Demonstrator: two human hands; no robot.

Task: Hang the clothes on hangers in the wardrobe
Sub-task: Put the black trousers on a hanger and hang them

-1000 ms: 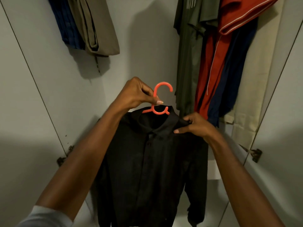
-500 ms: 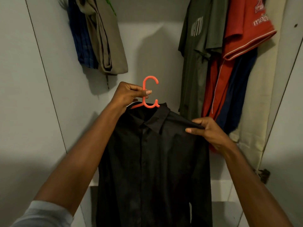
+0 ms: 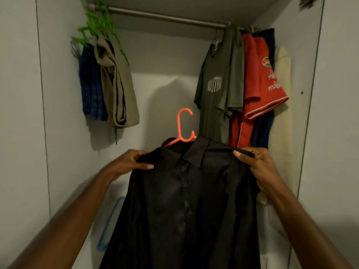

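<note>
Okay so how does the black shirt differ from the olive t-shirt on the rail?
The black shirt has a collar and button front; the olive t-shirt is collarless with pale chest lettering. The black shirt is held by both hands below the rail; the olive t-shirt already hangs from it. Both are on hangers.

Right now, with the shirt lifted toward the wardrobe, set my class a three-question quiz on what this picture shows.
1. True or false: the orange hanger already hooks over the wardrobe rail.
2. What does the left hand grip? A) the hanger's hook B) the black shirt's shoulder C) the green hangers
3. Fill in: the garment on the rail nearest the orange hook is an olive ____.

Key
1. False: the hook hangs free, well below the rail.
2. B; the right hand grips the other shoulder.
3. T-shirt, beside the red shirt.
</note>
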